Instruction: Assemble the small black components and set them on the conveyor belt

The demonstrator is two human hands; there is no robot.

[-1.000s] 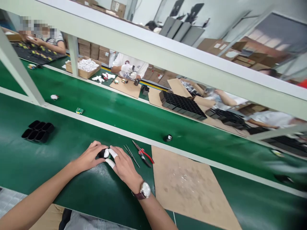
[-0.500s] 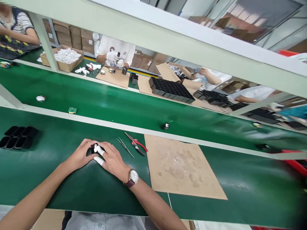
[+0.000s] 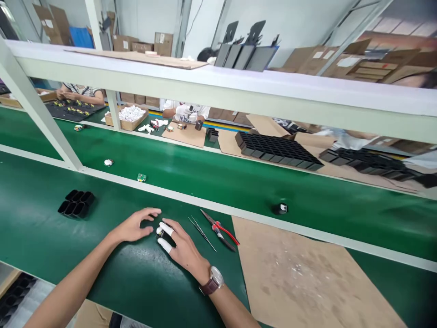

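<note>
My right hand (image 3: 186, 248), with white finger cots on two fingers, holds a small black housing (image 3: 166, 237) with a white and metallic end just above the green bench. The fingers cover most of it. My left hand (image 3: 134, 227) is apart from the housing, to its left, with thumb and fingers spread and nothing between them. Tweezers (image 3: 203, 235) and red-handled pliers (image 3: 220, 229) lie to the right of my right hand. A cluster of several black open housings (image 3: 75, 204) stands on the bench to the left.
Brown cardboard (image 3: 307, 273) covers the bench at right. Beyond a pale rail, a green conveyor belt (image 3: 191, 171) carries a green circuit board (image 3: 141, 177), a white-topped part (image 3: 108, 162) and a black housing (image 3: 281, 208). A metal post (image 3: 51, 118) rises at left. Co-workers sit across the belt.
My left hand has let go of the black housing and opened away from it, while my right hand keeps hold. The camera view has swung, so the bench appears shifted right and lower.
</note>
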